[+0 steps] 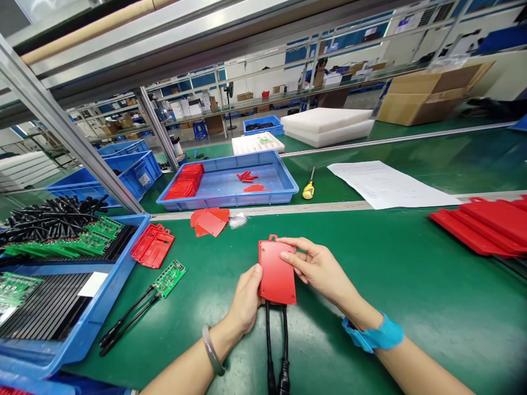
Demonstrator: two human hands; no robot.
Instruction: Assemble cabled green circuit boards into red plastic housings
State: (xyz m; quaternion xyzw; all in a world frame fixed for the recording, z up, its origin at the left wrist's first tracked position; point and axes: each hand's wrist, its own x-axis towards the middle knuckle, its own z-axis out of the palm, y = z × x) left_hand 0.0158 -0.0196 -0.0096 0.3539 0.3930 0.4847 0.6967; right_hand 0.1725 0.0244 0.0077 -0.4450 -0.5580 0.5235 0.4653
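A red plastic case with a hanging loop at its top is held above the green bench, its flat red side facing me. Two black cables run down from its lower end. My left hand grips the left edge, thumb along the side, other fingers hidden behind. My right hand pinches the upper right edge, thumb on the face. Left of them lie a green circuit board with two black leads and an open red case half. Thin red cover plates lie farther back, beside a small clear plastic bag.
A blue bin at left holds circuit boards and black cables. A shallow blue tray with red parts stands behind. A yellow screwdriver and paper sheet lie at the back. Stacked red cases sit at right. A metal post rises at left.
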